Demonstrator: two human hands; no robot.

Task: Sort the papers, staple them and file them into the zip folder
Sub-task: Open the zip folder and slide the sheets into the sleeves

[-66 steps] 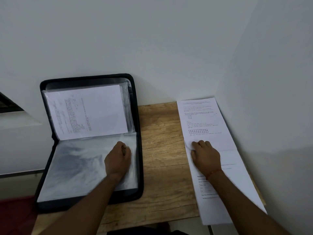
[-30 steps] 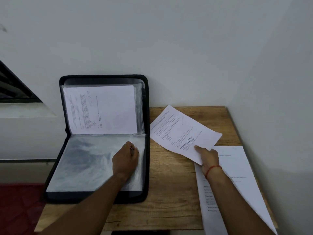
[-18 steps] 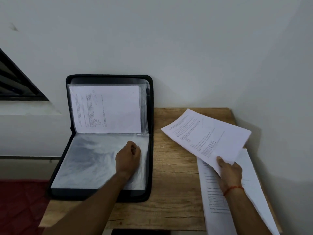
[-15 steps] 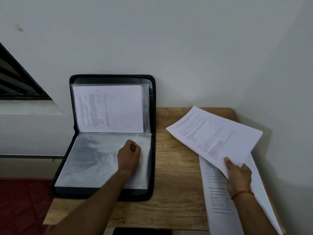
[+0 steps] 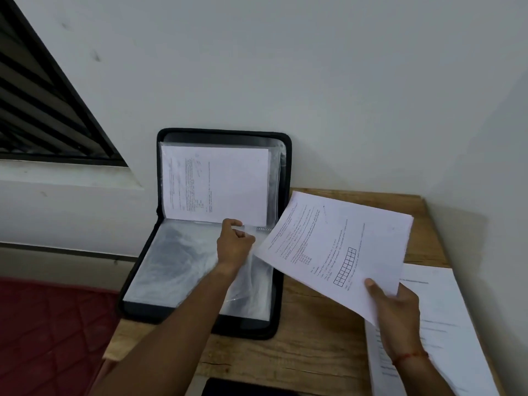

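Note:
A black zip folder (image 5: 281, 178) stands open on the wooden table (image 5: 308, 347), its lid leaning on the wall. A printed sheet (image 5: 217, 184) sits in the upper clear sleeve. My left hand (image 5: 233, 247) pinches the top edge of the lower clear plastic sleeve (image 5: 171, 261) near the spiral spine and lifts it. My right hand (image 5: 395, 310) holds a set of printed papers (image 5: 334, 250) by the near corner, tilted above the table just right of the folder. More papers (image 5: 445, 324) lie flat at the table's right edge.
White walls close in behind and on the right. A dark louvred window (image 5: 43, 110) is at the upper left. A red quilted surface (image 5: 48, 335) lies left of the table. A dark object (image 5: 243, 388) shows at the table's near edge.
My right hand picked the papers off the right pile and carried them left towards the folder. My left hand moved up from resting on the lower sleeve and pinched its top edge.

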